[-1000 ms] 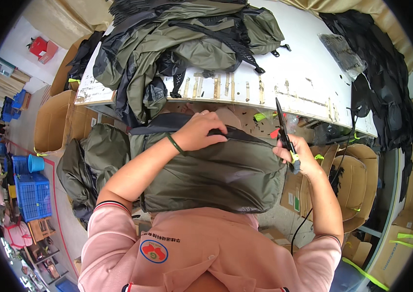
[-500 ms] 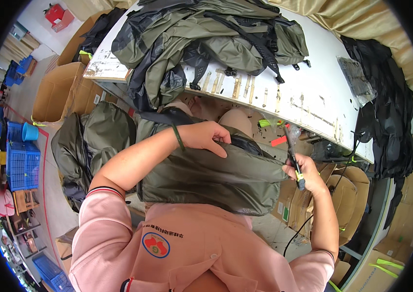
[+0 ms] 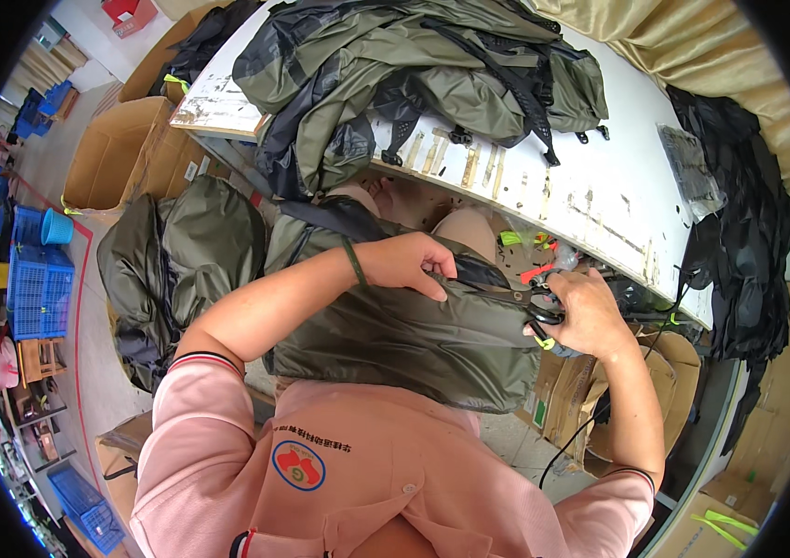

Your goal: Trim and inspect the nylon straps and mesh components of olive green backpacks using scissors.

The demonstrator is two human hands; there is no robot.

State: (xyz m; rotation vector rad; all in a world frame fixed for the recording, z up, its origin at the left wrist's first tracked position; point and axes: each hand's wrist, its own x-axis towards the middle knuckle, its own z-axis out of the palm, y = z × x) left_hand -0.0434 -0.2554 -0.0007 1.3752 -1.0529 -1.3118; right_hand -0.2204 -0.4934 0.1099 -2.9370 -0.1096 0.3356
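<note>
An olive-green fabric bag (image 3: 404, 344) with a dark inner side lies across my lap. My left hand (image 3: 411, 264) rests at its upper edge, thumb and fingers closed on the cloth. At the bag's right end, my right hand (image 3: 589, 312) is curled around black-handled scissors (image 3: 545, 316); a bit of bright yellow shows below the grip. The blades are hard to make out against the dark edge. More olive and black bags (image 3: 432, 79) lie heaped on the white worktable (image 3: 590, 209) in front of me.
Another olive bag bundle (image 3: 186, 251) sits at my left, near an open cardboard box (image 3: 107, 167). More cardboard (image 3: 665, 400) stands under the table at right. Black fabric (image 3: 739, 214) hangs off the table's right end. Blue crates (image 3: 41, 288) stand far left.
My right hand has moved up slightly and turned, bringing the scissors against the bag's upper right edge. My left hand keeps its hold, shifted a little to the right.
</note>
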